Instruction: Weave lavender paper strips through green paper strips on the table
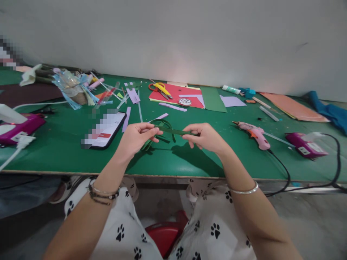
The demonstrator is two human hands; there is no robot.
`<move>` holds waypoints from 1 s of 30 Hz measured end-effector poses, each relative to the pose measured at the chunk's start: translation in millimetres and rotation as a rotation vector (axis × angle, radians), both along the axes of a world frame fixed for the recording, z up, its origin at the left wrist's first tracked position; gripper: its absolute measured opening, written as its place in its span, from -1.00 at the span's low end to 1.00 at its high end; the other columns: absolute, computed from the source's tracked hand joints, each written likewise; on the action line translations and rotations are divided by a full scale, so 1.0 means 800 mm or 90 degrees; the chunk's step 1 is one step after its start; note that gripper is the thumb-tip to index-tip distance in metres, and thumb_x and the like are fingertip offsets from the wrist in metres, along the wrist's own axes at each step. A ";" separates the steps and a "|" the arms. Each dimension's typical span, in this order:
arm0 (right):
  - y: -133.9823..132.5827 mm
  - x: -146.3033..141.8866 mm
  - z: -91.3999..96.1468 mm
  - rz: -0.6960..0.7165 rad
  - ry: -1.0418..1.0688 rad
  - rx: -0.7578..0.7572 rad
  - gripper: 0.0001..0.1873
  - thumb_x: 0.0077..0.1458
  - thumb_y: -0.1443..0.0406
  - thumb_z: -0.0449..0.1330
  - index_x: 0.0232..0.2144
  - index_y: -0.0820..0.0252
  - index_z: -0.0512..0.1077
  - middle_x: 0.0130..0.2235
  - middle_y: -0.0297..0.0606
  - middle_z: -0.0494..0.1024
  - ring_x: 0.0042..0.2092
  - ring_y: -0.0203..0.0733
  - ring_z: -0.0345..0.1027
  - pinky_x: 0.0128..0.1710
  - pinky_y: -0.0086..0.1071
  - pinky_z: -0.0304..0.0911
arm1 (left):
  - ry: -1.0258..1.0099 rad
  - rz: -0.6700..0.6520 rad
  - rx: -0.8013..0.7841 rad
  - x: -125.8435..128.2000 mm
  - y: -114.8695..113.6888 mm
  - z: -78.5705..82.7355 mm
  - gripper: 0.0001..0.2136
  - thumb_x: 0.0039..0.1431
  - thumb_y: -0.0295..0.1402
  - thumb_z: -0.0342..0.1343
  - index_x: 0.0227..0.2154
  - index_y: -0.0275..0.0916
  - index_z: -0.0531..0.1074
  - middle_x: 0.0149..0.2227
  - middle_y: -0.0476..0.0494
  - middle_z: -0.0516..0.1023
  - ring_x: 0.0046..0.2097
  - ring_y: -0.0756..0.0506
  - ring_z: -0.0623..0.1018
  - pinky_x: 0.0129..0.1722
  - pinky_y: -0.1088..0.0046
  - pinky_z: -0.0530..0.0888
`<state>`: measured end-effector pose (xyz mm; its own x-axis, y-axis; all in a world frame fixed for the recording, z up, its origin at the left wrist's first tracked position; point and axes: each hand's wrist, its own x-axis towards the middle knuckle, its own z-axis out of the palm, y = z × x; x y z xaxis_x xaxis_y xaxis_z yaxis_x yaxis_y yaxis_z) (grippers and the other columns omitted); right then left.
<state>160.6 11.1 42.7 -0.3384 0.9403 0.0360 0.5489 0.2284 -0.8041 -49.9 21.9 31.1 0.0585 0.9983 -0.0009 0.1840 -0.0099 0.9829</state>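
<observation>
A narrow green paper strip (175,131) is stretched between my two hands, just above the green table. My left hand (141,136) pinches its left end between thumb and fingers. At the other end, my right hand (203,136) grips the strip the same way. Behind and below my left hand lie curled green paper strips (148,145), partly hidden by the fingers. A phone (110,130) with a lit screen rests to the left of my left hand. Purple paper strips (126,119) are scattered beyond it.
Yellow-and-red scissors (162,89) lie on red paper (176,93) at the back, beside a green sheet (213,98). To the right are a pink glue gun (253,133) with its cord and a purple power strip (307,145). Another purple power strip (23,131) sits at left.
</observation>
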 end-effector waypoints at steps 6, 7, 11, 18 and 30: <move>0.002 0.010 0.002 -0.009 0.043 -0.010 -0.85 -0.04 0.26 0.13 -0.54 0.26 0.37 -0.70 -0.43 0.41 -0.75 -0.49 0.10 -0.71 -0.55 0.03 | -0.021 0.015 -0.008 -0.003 0.004 -0.002 -0.90 -0.11 -0.36 0.17 -0.52 -0.28 0.44 -0.46 -0.10 0.61 -0.58 0.01 0.52 -0.50 0.54 0.44; 0.003 0.012 0.002 -0.014 0.049 -0.009 -0.85 -0.04 0.27 0.13 -0.54 0.26 0.37 -0.70 -0.43 0.41 -0.75 -0.49 0.11 -0.71 -0.55 0.03 | -0.023 0.016 -0.009 -0.004 0.004 -0.002 -0.91 -0.11 -0.37 0.17 -0.53 -0.28 0.45 -0.46 -0.09 0.61 -0.58 0.02 0.52 -0.49 0.55 0.44; 0.005 0.019 0.002 -0.037 0.077 -0.011 -0.84 -0.06 0.26 0.14 -0.55 0.26 0.37 -0.70 -0.41 0.41 -0.75 -0.48 0.11 -0.72 -0.54 0.02 | -0.012 0.021 -0.004 -0.006 0.006 -0.001 -0.92 -0.08 -0.38 0.14 -0.53 -0.29 0.47 -0.46 -0.09 0.61 -0.58 0.04 0.51 -0.50 0.57 0.44; 0.011 0.030 0.004 -0.088 0.147 0.011 -0.82 -0.11 0.24 0.18 -0.58 0.26 0.36 -0.60 -0.33 0.50 -0.71 -0.46 0.18 -0.68 -0.52 0.10 | -0.018 0.018 0.029 -0.010 0.010 -0.007 -0.87 -0.07 -0.33 0.14 -0.51 -0.29 0.48 -0.43 -0.09 0.61 -0.58 0.05 0.50 -0.46 0.56 0.46; 0.016 0.031 -0.002 -0.138 0.213 0.034 -0.68 -0.08 0.11 0.19 -0.62 0.23 0.29 -0.63 -0.34 0.48 -0.70 -0.45 0.22 -0.64 -0.50 0.18 | -0.020 0.031 0.049 -0.011 0.012 -0.010 -0.86 -0.05 -0.31 0.13 -0.49 -0.28 0.49 -0.41 -0.09 0.61 -0.58 0.05 0.50 -0.44 0.52 0.46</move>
<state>185.3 23.7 41.4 -0.0942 0.9824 0.1615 0.2988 0.1826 -0.9367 -58.6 31.1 22.8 0.0080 0.9969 0.0777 0.1556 -0.0780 0.9847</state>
